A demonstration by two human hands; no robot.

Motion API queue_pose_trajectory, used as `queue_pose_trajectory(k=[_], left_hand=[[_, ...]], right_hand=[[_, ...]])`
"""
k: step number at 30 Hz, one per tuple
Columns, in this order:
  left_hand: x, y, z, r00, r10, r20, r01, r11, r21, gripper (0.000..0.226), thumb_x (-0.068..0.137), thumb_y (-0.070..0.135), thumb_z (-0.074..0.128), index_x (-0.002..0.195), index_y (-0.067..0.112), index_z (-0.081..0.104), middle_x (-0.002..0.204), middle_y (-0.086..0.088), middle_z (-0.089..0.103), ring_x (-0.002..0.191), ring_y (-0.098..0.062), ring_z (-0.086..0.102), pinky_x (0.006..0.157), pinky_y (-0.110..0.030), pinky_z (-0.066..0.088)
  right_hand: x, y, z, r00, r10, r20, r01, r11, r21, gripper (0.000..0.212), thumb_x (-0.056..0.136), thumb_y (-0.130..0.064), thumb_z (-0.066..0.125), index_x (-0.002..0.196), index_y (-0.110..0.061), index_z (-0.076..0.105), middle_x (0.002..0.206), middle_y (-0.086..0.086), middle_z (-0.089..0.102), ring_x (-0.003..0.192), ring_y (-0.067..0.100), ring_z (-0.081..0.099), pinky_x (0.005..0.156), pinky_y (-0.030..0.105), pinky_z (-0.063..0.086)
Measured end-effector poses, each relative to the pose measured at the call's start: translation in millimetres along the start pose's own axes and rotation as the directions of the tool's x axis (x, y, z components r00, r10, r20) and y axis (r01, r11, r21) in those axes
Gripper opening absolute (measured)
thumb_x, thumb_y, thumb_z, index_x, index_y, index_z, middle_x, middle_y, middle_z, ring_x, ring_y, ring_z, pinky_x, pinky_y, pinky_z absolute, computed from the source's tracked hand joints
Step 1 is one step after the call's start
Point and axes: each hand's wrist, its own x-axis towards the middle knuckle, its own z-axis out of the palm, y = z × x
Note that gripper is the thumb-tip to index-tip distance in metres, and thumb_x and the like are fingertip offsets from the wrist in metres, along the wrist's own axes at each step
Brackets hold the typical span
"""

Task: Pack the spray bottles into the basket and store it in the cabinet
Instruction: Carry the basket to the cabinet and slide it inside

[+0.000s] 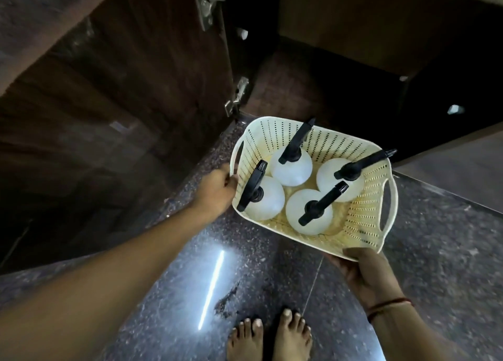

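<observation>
A cream perforated plastic basket [362, 216] is held above the floor, just in front of the open cabinet [326, 88]. Inside it stand several white spray bottles [291, 170] with black trigger heads, all upright. My left hand [215, 191] grips the basket's left rim beside its handle slot. My right hand [364, 273] holds the basket's near rim, with the fingers underneath. The cabinet's inside is dark, and a wooden floor panel shows at its front.
The open cabinet door [122, 102] with metal hinges [209, 1] stands to the left of the basket. A second brown door [462, 164] sits at the right. Polished granite floor [190, 292] lies below, with my bare feet [269, 339] at the bottom edge.
</observation>
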Motion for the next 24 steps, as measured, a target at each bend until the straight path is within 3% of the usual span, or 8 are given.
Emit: queue_pose_trajectory(k=[6,11,14,18,22,24], left_hand=[[41.6,-8.4,-4.5,0.993,0.104,-0.062,-0.108,0.992,-0.068,0.025,0.095,0.01,0.048,0.116,0.007,0.061,0.109,-0.018,0.069,0.105,-0.031,0.063,0.091,-0.044,0.05],[97.5,28.3,-18.4,0.984,0.149,-0.093,-0.156,0.985,-0.067,0.026,0.095,0.013,0.048,0.118,0.01,0.06,0.111,-0.016,0.069,0.105,-0.03,0.063,0.093,-0.039,0.051],[135.5,51.8,-16.5,0.984,0.147,-0.1,-0.154,0.985,-0.072,0.028,0.096,0.013,0.047,0.12,0.008,0.059,0.11,-0.021,0.067,0.102,-0.036,0.064,0.089,-0.046,0.053],[174.6,68.6,-5.2,0.98,0.141,-0.143,-0.155,0.983,-0.094,0.027,0.096,0.012,0.044,0.117,0.005,0.059,0.112,-0.024,0.065,0.104,-0.037,0.063,0.091,-0.046,0.052],[201.1,78.1,-4.4,0.962,0.198,-0.188,-0.204,0.979,-0.013,0.027,0.096,0.016,0.044,0.115,0.006,0.061,0.11,-0.024,0.066,0.1,-0.038,0.064,0.088,-0.047,0.053],[207.7,82.5,-1.1,0.96,0.213,-0.179,-0.213,0.977,0.02,0.026,0.097,0.018,0.043,0.115,0.009,0.061,0.107,-0.023,0.067,0.096,-0.039,0.065,0.087,-0.047,0.054]], right_hand=[[39.5,-10.3,23.2,0.997,-0.052,0.049,0.053,0.998,-0.021,0.053,0.084,0.02,0.028,0.125,-0.009,0.046,0.107,0.014,0.062,0.086,0.031,0.064,0.057,0.04,0.06],[69.3,-58.0,61.1,0.989,-0.065,0.13,0.067,0.998,-0.017,0.052,0.085,0.017,0.025,0.128,-0.003,0.045,0.112,0.018,0.062,0.084,0.033,0.067,0.058,0.041,0.06],[100.0,-87.3,85.6,0.991,-0.056,0.119,0.061,0.997,-0.041,0.046,0.089,0.013,0.024,0.128,0.001,0.046,0.119,0.021,0.058,0.1,0.04,0.06,0.053,0.041,0.059],[134.7,-113.1,106.8,0.992,-0.096,0.086,0.102,0.993,-0.065,0.034,0.093,0.008,0.024,0.114,-0.004,0.048,0.115,0.02,0.057,0.105,0.042,0.058,0.065,0.048,0.058],[152.6,-121.2,116.6,0.994,-0.044,0.102,0.056,0.991,-0.124,0.04,0.095,0.003,0.022,0.134,0.006,0.031,0.126,0.03,0.049,0.115,0.05,0.05,0.048,0.04,0.057],[155.7,-125.3,118.1,0.994,-0.027,0.102,0.04,0.991,-0.126,0.039,0.096,0.001,0.022,0.134,0.009,0.027,0.132,0.034,0.043,0.115,0.052,0.05,0.049,0.038,0.057]])
